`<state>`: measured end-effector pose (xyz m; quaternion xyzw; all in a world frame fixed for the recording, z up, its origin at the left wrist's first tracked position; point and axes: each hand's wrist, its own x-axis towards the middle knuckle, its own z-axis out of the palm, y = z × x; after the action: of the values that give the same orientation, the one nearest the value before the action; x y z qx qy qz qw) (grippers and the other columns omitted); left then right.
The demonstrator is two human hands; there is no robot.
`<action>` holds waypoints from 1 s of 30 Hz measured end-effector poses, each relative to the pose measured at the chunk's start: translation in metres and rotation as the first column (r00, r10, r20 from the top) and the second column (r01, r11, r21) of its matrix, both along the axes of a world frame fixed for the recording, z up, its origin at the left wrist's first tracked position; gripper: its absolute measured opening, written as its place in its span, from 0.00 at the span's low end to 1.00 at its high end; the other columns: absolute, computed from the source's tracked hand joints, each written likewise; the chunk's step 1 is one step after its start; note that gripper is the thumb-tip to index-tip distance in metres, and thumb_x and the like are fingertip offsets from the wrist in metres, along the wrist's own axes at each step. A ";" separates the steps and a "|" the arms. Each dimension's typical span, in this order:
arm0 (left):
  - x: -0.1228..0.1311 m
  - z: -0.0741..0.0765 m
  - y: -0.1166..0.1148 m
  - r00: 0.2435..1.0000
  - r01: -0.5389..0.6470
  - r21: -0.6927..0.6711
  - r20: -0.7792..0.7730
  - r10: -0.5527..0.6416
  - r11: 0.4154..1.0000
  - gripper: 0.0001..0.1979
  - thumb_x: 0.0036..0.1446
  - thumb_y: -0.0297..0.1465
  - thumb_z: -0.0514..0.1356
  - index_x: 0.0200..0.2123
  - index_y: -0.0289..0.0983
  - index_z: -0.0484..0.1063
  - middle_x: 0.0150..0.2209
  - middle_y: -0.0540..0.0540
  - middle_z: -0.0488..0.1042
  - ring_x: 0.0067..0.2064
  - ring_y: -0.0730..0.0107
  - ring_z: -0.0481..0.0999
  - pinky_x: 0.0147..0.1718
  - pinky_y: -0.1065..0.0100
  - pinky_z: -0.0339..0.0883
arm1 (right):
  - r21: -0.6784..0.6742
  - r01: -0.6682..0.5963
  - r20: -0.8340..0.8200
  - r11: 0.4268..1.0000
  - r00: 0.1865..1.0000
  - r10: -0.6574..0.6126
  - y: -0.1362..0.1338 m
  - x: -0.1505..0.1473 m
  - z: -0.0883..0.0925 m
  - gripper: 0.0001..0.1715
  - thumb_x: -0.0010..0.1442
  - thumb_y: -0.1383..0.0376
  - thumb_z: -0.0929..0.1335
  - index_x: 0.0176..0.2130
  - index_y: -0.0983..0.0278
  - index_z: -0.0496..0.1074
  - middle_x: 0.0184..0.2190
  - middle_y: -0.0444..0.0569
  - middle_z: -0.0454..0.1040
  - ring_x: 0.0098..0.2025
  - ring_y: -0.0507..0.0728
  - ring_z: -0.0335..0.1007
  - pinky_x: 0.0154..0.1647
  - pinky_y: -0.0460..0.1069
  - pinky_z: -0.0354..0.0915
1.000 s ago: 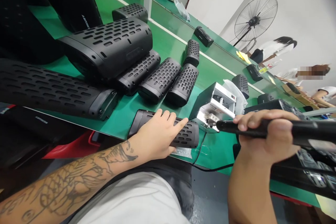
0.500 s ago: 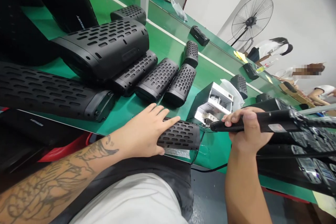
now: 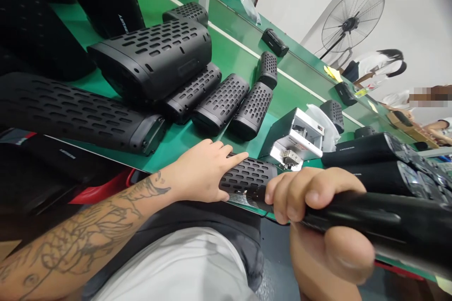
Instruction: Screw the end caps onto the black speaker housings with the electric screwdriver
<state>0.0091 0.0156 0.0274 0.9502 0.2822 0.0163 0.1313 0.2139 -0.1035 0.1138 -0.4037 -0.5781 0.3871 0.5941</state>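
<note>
My left hand [image 3: 205, 171] lies with spread fingers on a black perforated speaker casing [image 3: 254, 174] at the table's near edge. It presses or steadies the casing's left end. A black cylindrical power tool [image 3: 384, 216] is wrapped in my right hand [image 3: 318, 197]. The tool's tip is at the near side of the casing, close to its right end; whether it touches a screw cannot be made out. Just beyond the casing stands a silver and black machine [image 3: 296, 138] with an open front.
Several perforated speakers [image 3: 155, 56] cover the green table [image 3: 180, 148] at left and centre. More black speakers [image 3: 363, 150] are stacked at right. A plastic bag [image 3: 323, 127] lies behind the machine. Across the belt, a person [image 3: 377, 66] bends near a fan [image 3: 349, 23].
My right hand has brought the tool from beside the machine down and left to the casing. My left hand has stayed on the casing. The view has shifted slightly.
</note>
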 end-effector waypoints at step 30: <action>0.000 -0.004 -0.007 1.000 -0.021 -0.012 0.000 0.021 1.000 0.54 0.64 0.53 0.75 0.86 0.41 0.63 0.62 0.34 0.82 0.57 0.37 0.84 0.51 0.47 0.74 | 0.063 -0.112 -0.052 0.992 0.992 0.116 0.011 -0.004 -0.013 0.24 0.67 0.46 0.85 0.40 0.58 0.79 0.25 0.38 0.79 0.22 0.53 0.76 0.31 0.54 0.80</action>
<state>0.0093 0.0089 0.0234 0.9464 0.2921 0.0160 0.1367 0.2099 -0.0927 0.1005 -0.3413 -0.5948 0.4141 0.5986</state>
